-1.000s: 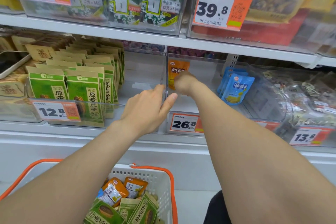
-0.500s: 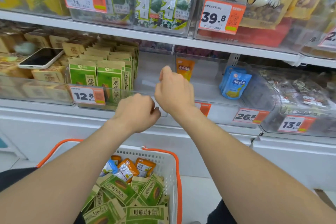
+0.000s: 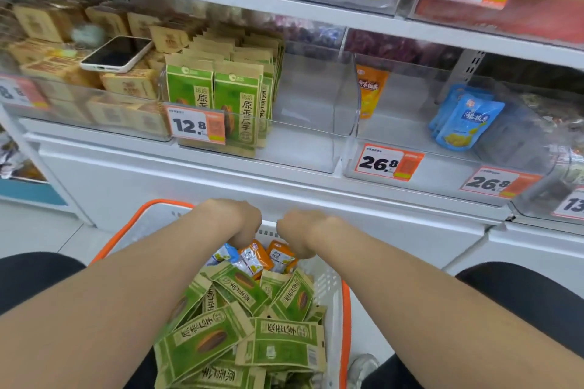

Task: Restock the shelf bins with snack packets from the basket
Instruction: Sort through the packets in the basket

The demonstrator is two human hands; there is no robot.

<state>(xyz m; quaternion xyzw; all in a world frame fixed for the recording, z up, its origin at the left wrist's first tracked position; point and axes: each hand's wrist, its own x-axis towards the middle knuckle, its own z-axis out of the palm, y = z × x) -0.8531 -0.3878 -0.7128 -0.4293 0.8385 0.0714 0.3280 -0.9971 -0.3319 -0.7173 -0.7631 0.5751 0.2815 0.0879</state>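
A white basket with an orange rim (image 3: 346,309) sits low in front of me, full of green packets (image 3: 205,338), with a few small orange packets (image 3: 254,257) and a blue one (image 3: 226,254) at its far end. My left hand (image 3: 234,223) and my right hand (image 3: 300,232) both reach down into that far end, backs toward me. Their fingers are hidden among the small packets, so any grip is unseen. On the shelf, one clear bin (image 3: 303,151) holds rows of green packets (image 3: 218,98) on its left. The neighbouring bin holds a single orange packet (image 3: 371,90).
Blue packets (image 3: 464,120) stand in the bin further right. A white phone (image 3: 117,54) lies on brown boxes (image 3: 129,84) in the left bin. Orange price tags (image 3: 197,125) hang on the bin fronts. Another shelf of goods runs above.
Both hands have come down from the shelf bins to the far end of the basket. The view has tilted down and shows more of the basket.
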